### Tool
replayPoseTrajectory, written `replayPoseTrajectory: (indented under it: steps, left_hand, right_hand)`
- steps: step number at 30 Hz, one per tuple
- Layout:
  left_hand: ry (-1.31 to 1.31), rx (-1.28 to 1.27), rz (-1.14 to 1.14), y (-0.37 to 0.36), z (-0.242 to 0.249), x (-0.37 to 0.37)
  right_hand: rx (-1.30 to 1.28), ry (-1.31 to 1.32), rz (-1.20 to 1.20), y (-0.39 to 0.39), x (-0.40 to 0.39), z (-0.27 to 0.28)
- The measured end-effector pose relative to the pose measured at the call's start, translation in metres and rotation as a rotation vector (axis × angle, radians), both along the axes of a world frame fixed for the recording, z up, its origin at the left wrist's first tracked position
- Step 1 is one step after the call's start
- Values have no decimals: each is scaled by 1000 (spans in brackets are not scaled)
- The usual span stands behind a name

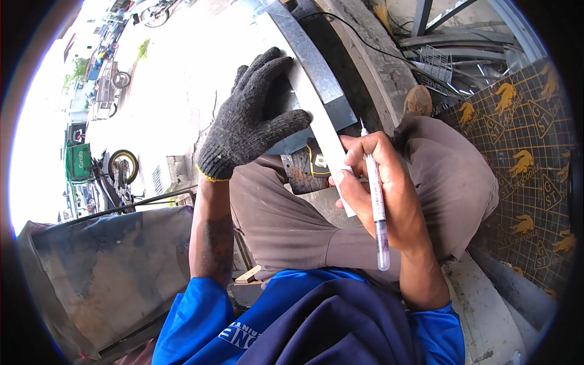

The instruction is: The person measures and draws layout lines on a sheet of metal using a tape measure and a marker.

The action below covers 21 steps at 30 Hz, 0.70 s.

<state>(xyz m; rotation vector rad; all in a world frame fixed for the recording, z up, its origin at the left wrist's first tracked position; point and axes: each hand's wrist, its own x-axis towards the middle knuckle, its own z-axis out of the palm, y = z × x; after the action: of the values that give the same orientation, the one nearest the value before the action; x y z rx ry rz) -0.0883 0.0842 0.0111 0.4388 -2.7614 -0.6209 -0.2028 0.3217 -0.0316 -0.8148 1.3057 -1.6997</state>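
A long white flat strip [323,125] runs from the top centre down toward my lap. My left hand [252,112], in a dark knitted glove, lies with its fingers and thumb spread, their tips touching the strip's left edge. Its lower end is pinched in my bare right hand [389,188]. That hand also holds a white pen [376,188], its thin tip pointing up and its clear, purplish end pointing down. Beneath the strip is a grey metal piece [316,73]. A black and yellow tape measure [317,159] sits beside the strip, partly hidden.
A black cable [359,44] crosses the upper right. Metal offcuts and a wire rack [435,64] lie beyond my foot. To the right stands a patterned board [517,164]. A covered box-like surface [115,274] is at lower left. Motorbikes [118,176] are parked farther left.
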Motion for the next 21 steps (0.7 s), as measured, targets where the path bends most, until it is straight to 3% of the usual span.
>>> replayPoseTrajectory:
  steps: [21]
  left_hand:
    - [-22,-15,23,2,2,0]
  right_hand:
    - [13,13,10,1,-2,1]
